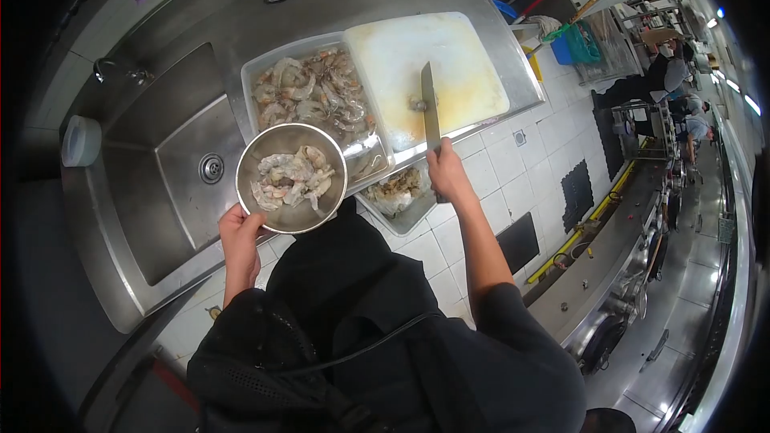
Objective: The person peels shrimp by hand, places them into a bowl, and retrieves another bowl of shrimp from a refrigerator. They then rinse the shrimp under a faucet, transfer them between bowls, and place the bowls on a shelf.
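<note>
Bright, even light is coming from above. The fisheye lens is bending all straight lines, and a black border is covering the corners. At 2 o'clock the ceiling lamps [731,85] are burning out white. Glare is sitting on the steel bowl [295,219] rim and the knife [429,104] blade. The far room [682,192] at 3 o'clock is looking soft.

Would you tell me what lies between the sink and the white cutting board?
In the head view, a tray of raw shrimp lies between the sink and the cutting board.
</note>
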A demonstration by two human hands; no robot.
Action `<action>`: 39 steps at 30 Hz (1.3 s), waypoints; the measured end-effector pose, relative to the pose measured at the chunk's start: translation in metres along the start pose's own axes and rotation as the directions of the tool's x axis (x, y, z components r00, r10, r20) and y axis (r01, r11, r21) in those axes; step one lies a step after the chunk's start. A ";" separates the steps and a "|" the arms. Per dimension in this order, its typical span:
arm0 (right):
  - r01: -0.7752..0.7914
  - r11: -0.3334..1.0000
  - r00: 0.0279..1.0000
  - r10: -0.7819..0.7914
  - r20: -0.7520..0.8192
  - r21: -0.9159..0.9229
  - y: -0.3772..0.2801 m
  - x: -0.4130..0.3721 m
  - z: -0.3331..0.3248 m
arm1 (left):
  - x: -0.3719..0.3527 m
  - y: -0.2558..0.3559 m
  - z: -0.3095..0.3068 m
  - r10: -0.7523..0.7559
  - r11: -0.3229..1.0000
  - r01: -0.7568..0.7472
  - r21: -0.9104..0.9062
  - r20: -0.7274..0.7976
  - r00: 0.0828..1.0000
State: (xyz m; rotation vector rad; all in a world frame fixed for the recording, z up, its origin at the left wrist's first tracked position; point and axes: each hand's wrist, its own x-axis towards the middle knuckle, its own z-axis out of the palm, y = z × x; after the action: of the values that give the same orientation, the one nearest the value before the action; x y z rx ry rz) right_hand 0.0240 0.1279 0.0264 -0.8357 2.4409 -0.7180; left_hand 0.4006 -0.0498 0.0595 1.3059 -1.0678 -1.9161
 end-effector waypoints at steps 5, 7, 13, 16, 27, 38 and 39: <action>0.019 1.000 1.000 -0.018 -0.007 0.008 0.005 -0.025 -0.001 | 0.007 -0.007 -0.008 -0.006 1.000 0.006 0.019 0.001 1.000; -0.008 0.999 0.999 0.009 0.034 -0.037 0.009 -0.064 -0.006 | 0.008 -0.012 -0.014 0.006 0.999 -0.009 0.051 0.049 0.999; -0.317 0.948 0.923 0.316 0.219 -0.036 -0.062 -0.077 -0.130 | 0.002 -0.011 -0.009 0.017 1.000 -0.018 0.005 0.036 0.999; 0.119 0.944 0.974 -0.171 -0.150 -0.308 -0.016 -0.015 -0.129 | -0.002 -0.006 -0.003 0.022 0.999 -0.021 -0.028 0.011 1.000; 0.481 0.581 0.735 -0.675 -0.059 -0.656 0.007 0.125 -0.018 | -0.015 -0.019 -0.003 0.052 0.999 -0.053 -0.012 -0.108 0.993; 0.220 0.971 0.966 -0.231 0.119 0.097 0.027 0.197 -0.017 | -0.015 -0.020 -0.009 0.046 0.999 -0.049 -0.021 -0.150 0.988; 0.222 0.971 0.966 -0.231 0.113 0.089 0.029 0.197 -0.022 | -0.015 -0.020 -0.008 0.046 0.998 -0.051 -0.029 -0.144 0.989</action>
State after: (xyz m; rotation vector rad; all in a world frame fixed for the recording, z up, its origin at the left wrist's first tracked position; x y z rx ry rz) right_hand -0.1404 0.0252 -0.0236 -1.1074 2.2173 -0.8107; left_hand 0.4132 -0.0299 0.0473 1.3645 -0.9841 -1.7682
